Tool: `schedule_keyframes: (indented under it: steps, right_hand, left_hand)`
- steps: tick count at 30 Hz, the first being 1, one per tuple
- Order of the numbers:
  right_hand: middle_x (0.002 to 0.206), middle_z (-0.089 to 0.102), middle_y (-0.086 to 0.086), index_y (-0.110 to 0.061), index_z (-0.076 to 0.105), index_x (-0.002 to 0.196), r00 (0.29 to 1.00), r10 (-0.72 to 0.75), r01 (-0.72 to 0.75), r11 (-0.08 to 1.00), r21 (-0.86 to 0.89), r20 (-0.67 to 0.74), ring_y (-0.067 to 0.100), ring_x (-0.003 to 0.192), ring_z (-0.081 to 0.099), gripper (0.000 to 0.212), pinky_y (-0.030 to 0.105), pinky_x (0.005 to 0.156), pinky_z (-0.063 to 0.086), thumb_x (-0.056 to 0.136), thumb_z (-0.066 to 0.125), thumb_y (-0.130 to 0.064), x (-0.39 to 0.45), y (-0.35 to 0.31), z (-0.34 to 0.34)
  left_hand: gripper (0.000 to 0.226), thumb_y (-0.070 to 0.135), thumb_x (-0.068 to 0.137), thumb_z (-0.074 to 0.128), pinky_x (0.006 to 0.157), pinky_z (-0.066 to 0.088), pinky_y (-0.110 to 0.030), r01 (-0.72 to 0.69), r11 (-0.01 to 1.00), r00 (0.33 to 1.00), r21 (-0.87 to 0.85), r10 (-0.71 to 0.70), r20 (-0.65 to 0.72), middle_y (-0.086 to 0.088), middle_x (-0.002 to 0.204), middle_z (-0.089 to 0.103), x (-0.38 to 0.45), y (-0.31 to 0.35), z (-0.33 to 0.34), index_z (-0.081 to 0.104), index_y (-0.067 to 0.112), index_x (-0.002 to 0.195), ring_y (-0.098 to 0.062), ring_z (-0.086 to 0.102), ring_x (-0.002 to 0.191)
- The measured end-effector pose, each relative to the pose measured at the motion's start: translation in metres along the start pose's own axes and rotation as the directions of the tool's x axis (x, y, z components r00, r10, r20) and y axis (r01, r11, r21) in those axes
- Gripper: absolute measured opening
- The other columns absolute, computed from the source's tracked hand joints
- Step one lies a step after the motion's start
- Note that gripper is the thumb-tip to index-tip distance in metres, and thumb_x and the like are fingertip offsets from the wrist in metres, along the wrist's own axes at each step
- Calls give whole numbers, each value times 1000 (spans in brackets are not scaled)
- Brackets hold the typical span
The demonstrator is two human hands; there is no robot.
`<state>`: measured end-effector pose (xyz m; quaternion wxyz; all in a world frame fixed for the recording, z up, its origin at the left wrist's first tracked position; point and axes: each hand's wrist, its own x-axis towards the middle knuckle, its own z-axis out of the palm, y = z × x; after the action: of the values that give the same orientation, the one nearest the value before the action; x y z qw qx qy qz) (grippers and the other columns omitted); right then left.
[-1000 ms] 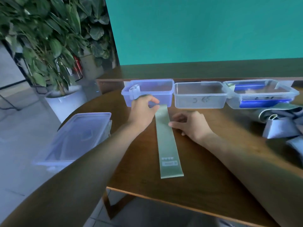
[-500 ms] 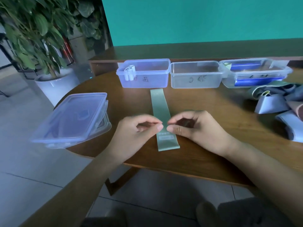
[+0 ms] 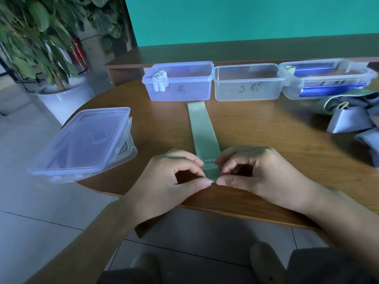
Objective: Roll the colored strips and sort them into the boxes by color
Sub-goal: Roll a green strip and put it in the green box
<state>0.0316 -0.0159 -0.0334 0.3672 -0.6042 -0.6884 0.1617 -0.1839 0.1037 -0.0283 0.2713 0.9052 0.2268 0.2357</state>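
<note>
Both hands pinch the green strip [image 3: 204, 132] at its near end: left hand [image 3: 174, 177], right hand [image 3: 252, 171]. I judge rolling is just starting; next I'd curl it tightly forward.

Three boxes [image 3: 248, 83] stand behind the strip [image 3: 203, 132]; lids [image 3: 82, 142] lie left.

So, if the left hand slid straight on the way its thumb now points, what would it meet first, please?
Probably the right hand: the left hand pinches the green strip facing it, thumbs nearly touching.

Wooden table [image 3: 266, 128] in front of a teal wall [image 3: 246, 17], big leafy plant [image 3: 37, 31] in a white pot [image 3: 61, 99] on the left, grey tile floor [image 3: 41, 212].
</note>
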Motion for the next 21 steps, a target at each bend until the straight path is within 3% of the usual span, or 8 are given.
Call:
schedule_keyframes:
  steps: [7,10,12,17,21]
  right_hand:
    - [116,63,-22,-25,76,73,985,173,-172,984,48,-10,2,98,67,31,30,88,54,75,71,-56,4,-4,0]
    - [117,63,-22,-23,74,69,974,223,-222,975,31,-39,3,96,66,33,35,86,53,74,76,-56,7,-3,0]
    - [117,63,-22,-25,72,70,967,246,-245,969,27,-66,2,94,65,24,28,84,51,76,82,-46,8,-1,2]
    - [109,66,-21,-33,75,84,990,141,-138,988,71,-33,-1,109,61,10,9,89,40,84,80,-25,9,-2,2]
    - [118,63,-19,-34,76,99,998,22,-19,999,-49,63,0,116,59,12,14,95,43,95,68,-26,5,-3,3]
  left_hand:
    - [24,51,82,64,91,45,-20,76,996,997,35,-76,-3,21,115,58,2,0,2,74,29,83,-2,56,115]
    - [16,47,84,70,90,43,-18,104,994,995,33,-104,-9,21,115,54,3,2,2,70,31,83,0,52,115]
    - [6,37,86,73,88,45,-20,96,995,995,2,-96,-22,20,112,55,4,3,2,69,33,85,-1,53,114]
    - [13,25,91,70,83,50,-34,38,999,999,-12,-38,35,19,102,61,5,2,3,73,37,90,-7,58,108]
    - [10,26,91,69,84,46,-25,-21,999,1000,45,20,6,18,97,62,3,2,4,75,34,91,-8,59,104]
